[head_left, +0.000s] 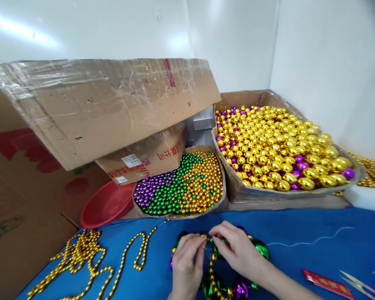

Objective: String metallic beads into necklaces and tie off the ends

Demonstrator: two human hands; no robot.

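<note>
My left hand (187, 263) and my right hand (237, 249) meet over the blue cloth, fingertips almost touching. Each is closed in a pinch on a bead string, with a small gold bead and a bit of green between the fingertips. A fine clear thread (207, 251) shows just below them. The string's large shiny balls lie around my hands: a green ball (261, 250) on the right, a purple ball (241, 289) at the bottom. A strand of small gold beads (211, 271) hangs below my fingers. My hands hide part of the string.
Behind my hands stands a box of purple, green and gold beads (175, 191). A larger box of gold balls (278, 146) is at right, a red basin (108, 204) at left. Gold bead chains (81, 254), a red packet (326, 283) and scissors (359, 284) lie on the blue cloth (287, 225).
</note>
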